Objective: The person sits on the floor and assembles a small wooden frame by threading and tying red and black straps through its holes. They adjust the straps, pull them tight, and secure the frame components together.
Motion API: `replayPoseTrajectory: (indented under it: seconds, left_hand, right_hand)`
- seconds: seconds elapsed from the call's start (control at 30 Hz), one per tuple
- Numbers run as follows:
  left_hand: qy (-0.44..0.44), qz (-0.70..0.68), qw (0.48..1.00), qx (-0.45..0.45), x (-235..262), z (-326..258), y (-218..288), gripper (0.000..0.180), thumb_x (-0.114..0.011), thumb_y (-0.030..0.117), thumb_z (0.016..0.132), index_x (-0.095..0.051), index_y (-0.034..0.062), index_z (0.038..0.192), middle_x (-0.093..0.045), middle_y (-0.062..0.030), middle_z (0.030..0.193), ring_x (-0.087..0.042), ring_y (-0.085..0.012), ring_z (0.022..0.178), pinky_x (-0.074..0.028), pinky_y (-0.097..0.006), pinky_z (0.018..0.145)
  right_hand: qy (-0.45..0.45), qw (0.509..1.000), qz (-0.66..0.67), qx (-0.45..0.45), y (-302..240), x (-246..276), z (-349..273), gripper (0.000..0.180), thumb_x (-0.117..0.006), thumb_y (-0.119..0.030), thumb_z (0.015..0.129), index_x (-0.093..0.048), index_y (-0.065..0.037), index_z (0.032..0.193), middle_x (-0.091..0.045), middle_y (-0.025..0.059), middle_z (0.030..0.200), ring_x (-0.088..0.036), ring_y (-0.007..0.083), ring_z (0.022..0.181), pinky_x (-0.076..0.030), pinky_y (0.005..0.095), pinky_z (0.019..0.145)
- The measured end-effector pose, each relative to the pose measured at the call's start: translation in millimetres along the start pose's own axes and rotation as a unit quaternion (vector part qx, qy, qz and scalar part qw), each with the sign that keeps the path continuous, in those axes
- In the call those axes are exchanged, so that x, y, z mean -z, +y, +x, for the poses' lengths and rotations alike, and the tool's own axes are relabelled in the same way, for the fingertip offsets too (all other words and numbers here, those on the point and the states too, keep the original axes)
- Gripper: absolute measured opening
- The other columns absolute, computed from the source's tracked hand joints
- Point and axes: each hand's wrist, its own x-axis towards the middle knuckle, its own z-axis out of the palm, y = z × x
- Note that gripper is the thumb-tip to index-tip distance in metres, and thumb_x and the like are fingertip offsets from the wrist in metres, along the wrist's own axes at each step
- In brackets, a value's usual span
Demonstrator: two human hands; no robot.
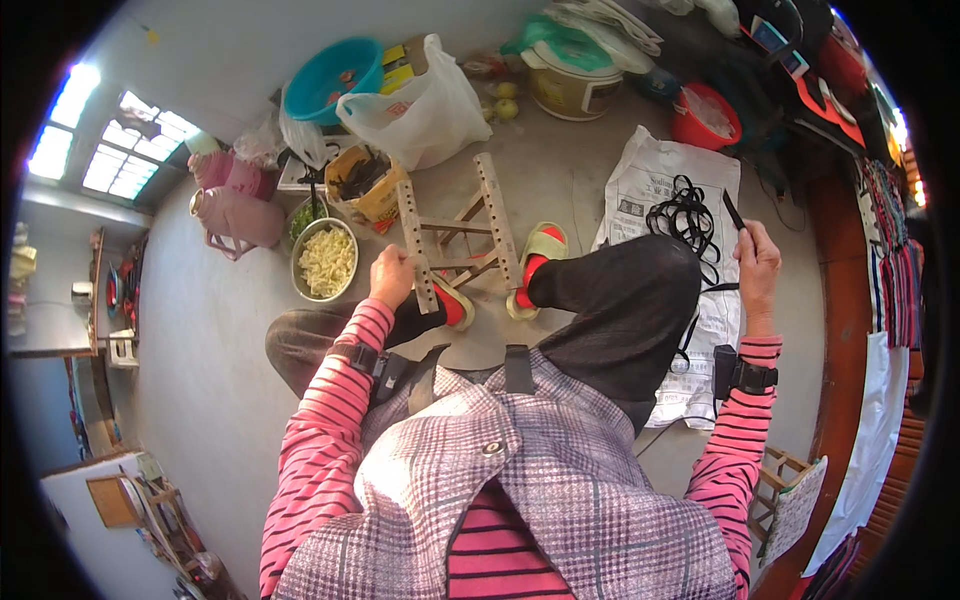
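Note:
A wooden folding stool frame (447, 227) stands between my knees, its two rails pierced with rows of holes. My left hand (391, 276) is closed at the outer side of the left rail, gripping it. Off to the right, my right hand (759, 262) is raised with its fingers closed on a black strap (733, 210), whose short stiff end sticks up past the fingers. More of the black strap lies in loose loops on a printed white woven sack (625, 190) beside my right knee. No seat strap shows across the rails.
Left of the frame are a bowl of chopped pale vegetables (326, 262), a cardboard box (372, 190) and pink flasks (238, 217). Beyond stand a blue basin (333, 80), a white plastic bag (425, 110), a lidded bucket (572, 85) and a red bucket (706, 118).

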Motion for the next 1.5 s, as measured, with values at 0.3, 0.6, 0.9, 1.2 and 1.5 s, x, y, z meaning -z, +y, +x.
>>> replayPoseTrajectory:
  seconds: [0.3,0.6,0.9,1.2,1.5]
  left_hand:
    - [-0.313,-0.263,0.912,0.002,28,-14,106,0.02,-0.064,0.017,0.088,-0.064,-0.0011,0.097,-0.065,-0.0066,0.079,-0.064,-0.0113,0.071,-0.052,-0.026,0.062]
    - [-0.448,-0.294,0.841,-0.073,54,-9,175,0.027,-0.062,0.024,0.096,-0.058,0.0005,0.109,-0.065,-0.0059,0.091,-0.063,-0.0113,0.078,-0.054,-0.025,0.068]
    - [-0.365,-0.405,0.835,-0.07,49,-4,201,0.031,-0.056,0.022,0.1,-0.058,0.0025,0.076,-0.055,-0.0001,0.061,-0.055,-0.0079,0.051,-0.043,-0.022,0.047]
    - [-0.196,-0.481,0.853,0.042,77,45,176,0.027,-0.054,0.022,0.098,-0.057,0.0049,0.078,-0.059,-0.003,0.064,-0.061,-0.0139,0.053,-0.05,-0.027,0.047]
    - [-0.031,-0.389,0.92,0.044,101,88,83,0.032,-0.053,0.026,0.098,-0.058,0.0035,0.075,-0.062,-0.0084,0.066,-0.063,-0.0169,0.054,-0.051,-0.028,0.047]
  right_hand:
    - [-0.266,0.953,0.046,0.138,-141,-68,-29,0.009,-0.057,-0.011,0.093,-0.058,-0.003,0.092,-0.06,0.0147,0.067,-0.062,0.0306,0.063,-0.047,0.0356,0.059]
    - [-0.346,0.922,0.124,0.118,-175,-114,-58,0.012,-0.056,-0.013,0.095,-0.056,-0.002,0.089,-0.061,0.0132,0.068,-0.063,0.0301,0.064,-0.048,0.0357,0.061]
    - [-0.327,0.93,0.136,0.095,-171,-117,-57,0.015,-0.057,-0.012,0.096,-0.061,-0.001,0.088,-0.053,0.0035,0.062,-0.05,0.0098,0.057,-0.041,0.0266,0.054]
    - [-0.268,0.95,0.152,0.056,-103,-70,-26,0.013,-0.061,-0.011,0.094,-0.065,0.001,0.089,-0.048,-0.0027,0.063,-0.044,0.0058,0.058,-0.037,0.0225,0.054]
    - [-0.198,0.978,0.058,-0.033,20,55,2,0.015,-0.066,-0.012,0.089,-0.068,0.002,0.082,-0.051,-0.0031,0.061,-0.046,0.0054,0.056,-0.037,0.0231,0.053]
